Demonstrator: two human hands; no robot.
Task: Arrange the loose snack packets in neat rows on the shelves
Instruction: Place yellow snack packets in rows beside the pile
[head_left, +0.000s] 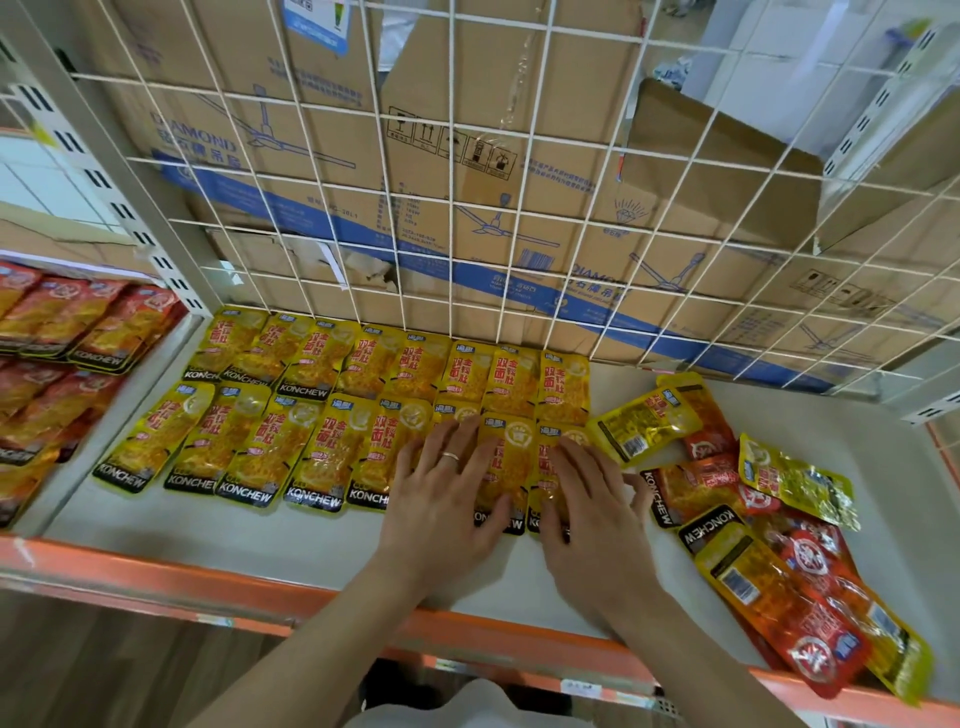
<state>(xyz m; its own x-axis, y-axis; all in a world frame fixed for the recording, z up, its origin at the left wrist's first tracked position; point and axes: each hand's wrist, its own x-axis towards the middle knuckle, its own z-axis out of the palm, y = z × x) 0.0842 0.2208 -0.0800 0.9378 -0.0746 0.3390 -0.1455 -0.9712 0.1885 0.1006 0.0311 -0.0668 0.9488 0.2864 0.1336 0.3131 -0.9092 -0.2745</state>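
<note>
So the white shelf (260, 540) has two rows of yellow snack packets going, all face up with the KONCHEW end toward the near edge. The far row (415, 364) sits right against the wire grid (519, 208) at the back, and the near row (249, 447) overlaps its lower ends a bit.

Both hands are down flat at the right end of the near row. The left hand (441, 499) has its fingers spread and pretty much straight, palm pressing on the packets there, with a ring (450, 456) on one finger. The right hand (597, 514) is just beside it, also flat with fingers stretched out, lying over the last packet (545, 467) in the row. Neither hand is curled around anything, they're just pressing. One yellow packet (506, 457) shows in the gap between them.

Off to the right is the loose pile (753, 519), a jumble of yellow and red packets lying at all angles, some face down with the barcodes showing. One face-down packet (644, 423) nearly touches the end of the near row.

On the next shelf over, far left, there are stacked red packets (78, 322). Behind the grid are big cardboard boxes (467, 78) with ceiling fan drawings on them. The shelf's near edge is an orange strip (156, 577).
</note>
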